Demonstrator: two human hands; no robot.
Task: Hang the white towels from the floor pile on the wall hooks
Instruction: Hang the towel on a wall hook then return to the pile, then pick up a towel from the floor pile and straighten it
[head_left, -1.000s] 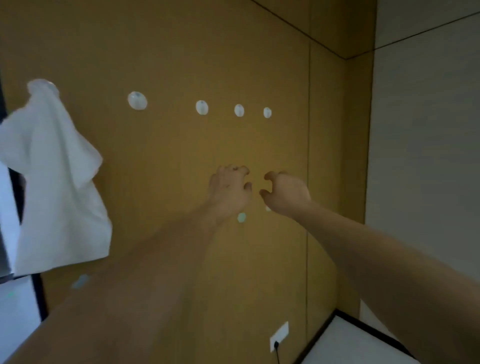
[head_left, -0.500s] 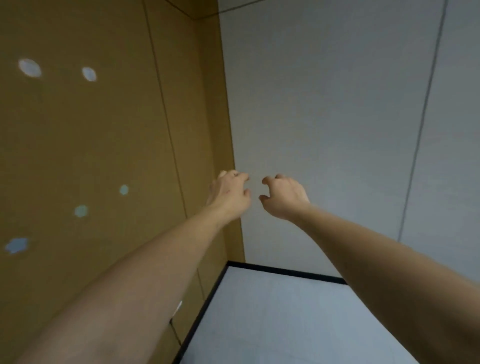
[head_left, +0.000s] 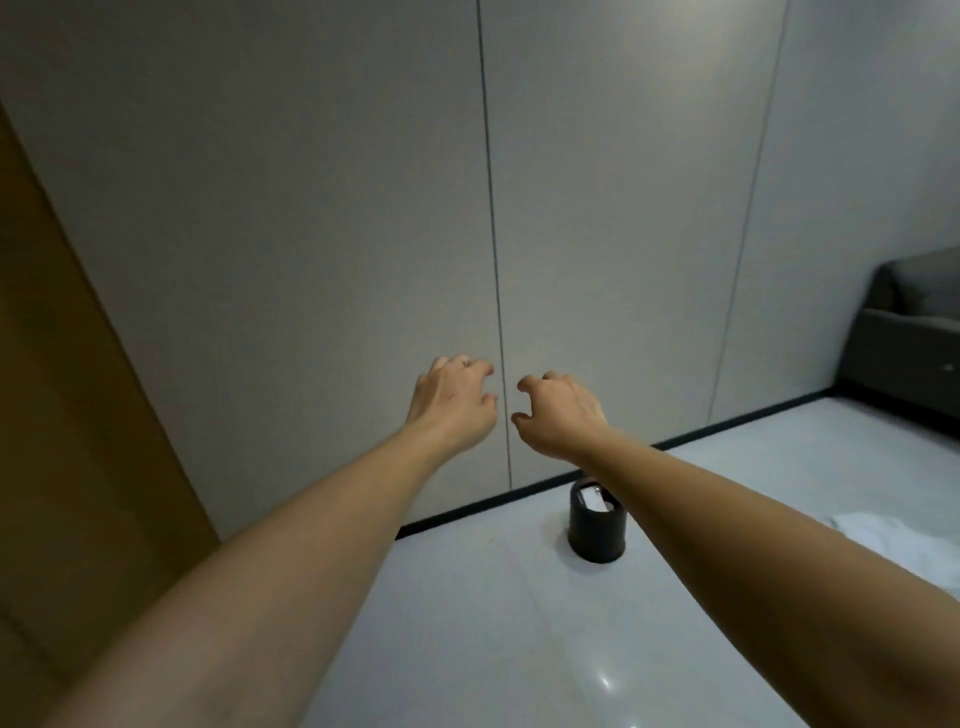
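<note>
Grip: both of our hands were empty, fingers loosely curled and holding nothing.
Left hand (head_left: 453, 404): it hung at mid-frame, just left of centre, back toward the camera, with the bare forearm running down to the lower left corner.
Right hand (head_left: 561, 415): it hung just beside the left one, apart from it, thumb and fingertips bent inward, with the forearm running to the lower right edge.
White towel (head_left: 904, 545): we saw a patch of white cloth on the floor at the right edge, partly hidden behind our right forearm; how many towels lay there we could not tell.
Black container (head_left: 596, 530): it stood upright on the floor right of centre, near the wall's dark baseboard, with something white inside.
Grey wall (head_left: 311, 208): panelled, it filled the upper frame behind our hands.
Wooden panel (head_left: 62, 389): it ran down the left edge.
Grey sofa (head_left: 909, 332): it stood at the right edge.
Floor (head_left: 493, 623): pale and glossy.
</note>
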